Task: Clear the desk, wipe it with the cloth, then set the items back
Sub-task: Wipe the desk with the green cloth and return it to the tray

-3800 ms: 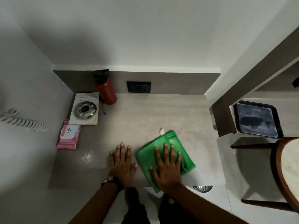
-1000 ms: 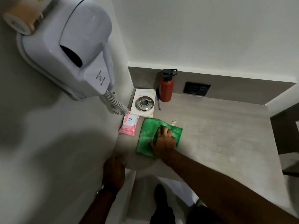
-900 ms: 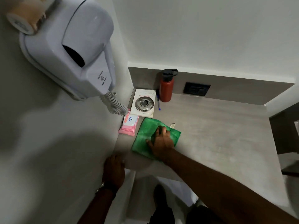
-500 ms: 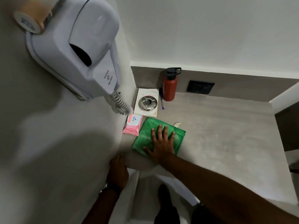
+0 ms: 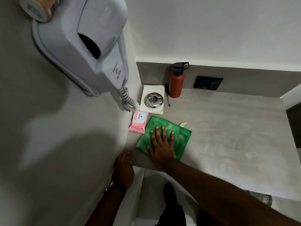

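A green cloth (image 5: 180, 139) lies spread on the grey desk (image 5: 228, 128) near its front left corner. My right hand (image 5: 161, 144) presses flat on the cloth's middle with the fingers spread. My left hand (image 5: 123, 168) rests on the desk's front left edge by the wall and holds nothing. A pink wipes pack (image 5: 138, 122) touches the cloth's left side. Behind it a white book (image 5: 154, 89) carries a steel ashtray (image 5: 153, 101). A blue pen (image 5: 167, 99) and a red bottle (image 5: 176, 84) stand beside the book at the back.
A wall-mounted hair dryer (image 5: 84, 41) juts out at the upper left, its coiled cord (image 5: 127, 101) hanging by the book. A black socket (image 5: 208, 83) sits in the back panel. Walls close the desk at the left and back.
My right hand has slid the cloth slightly right and toward the front edge, and its fingers have flattened and spread. The left hand stays on the desk edge.
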